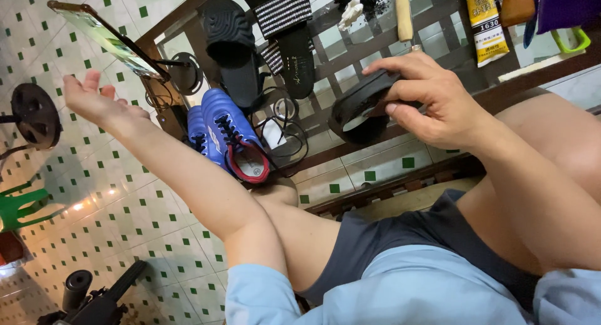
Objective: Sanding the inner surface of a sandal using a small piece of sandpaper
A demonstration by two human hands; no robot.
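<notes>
Right hand [432, 103] gripping black sandal [360, 109] (left hand [94, 100] empty)

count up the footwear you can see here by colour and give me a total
Blue sports shoes: 2
Black sandals, on the table and in the right hand: 2
Black-and-white striped sandals: 2
Total: 6
The left hand is open and holds nothing.
</notes>
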